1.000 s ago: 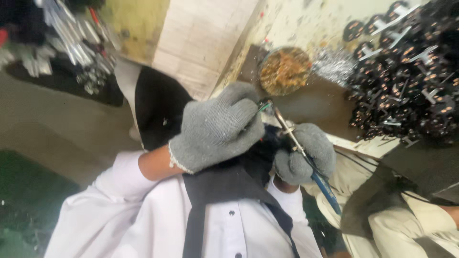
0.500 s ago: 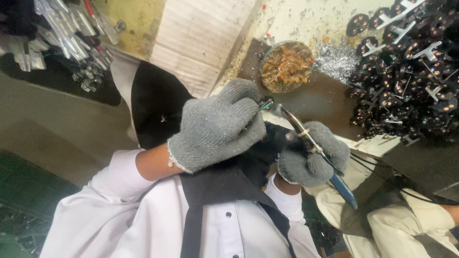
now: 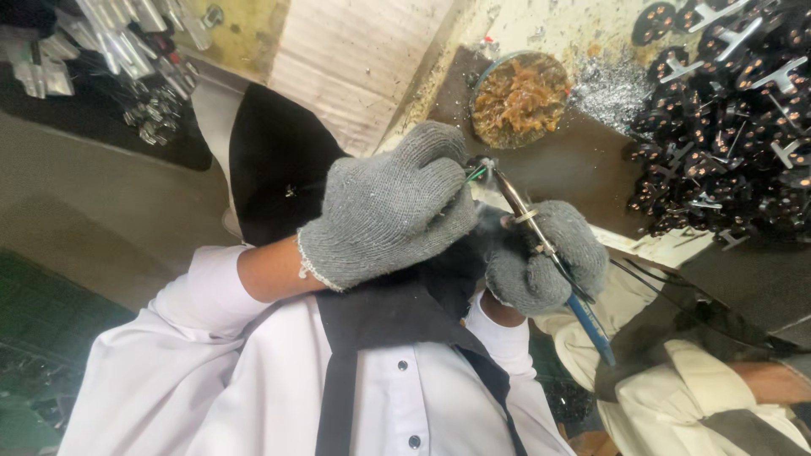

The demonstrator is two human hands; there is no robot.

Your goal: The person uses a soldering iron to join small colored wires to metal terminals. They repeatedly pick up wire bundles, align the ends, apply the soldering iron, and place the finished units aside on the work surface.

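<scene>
Both my hands wear grey knit gloves and meet in front of my white shirt. My left hand is closed around a small part with a thin green wire sticking out at the fingertips. My right hand grips a soldering iron with a blue handle. Its metal shaft slants up and left, and the tip touches the part by the green wire. A faint wisp of smoke hangs between the hands.
A round tin of brown residue sits on the dark bench just beyond the hands. A heap of black parts with metal tabs fills the upper right, shiny metal pieces the upper left. Another person in beige clothing is at the lower right.
Both hands stay together with the iron tip at the part. The view has shifted slightly, and my right hand with the iron has barely moved.
</scene>
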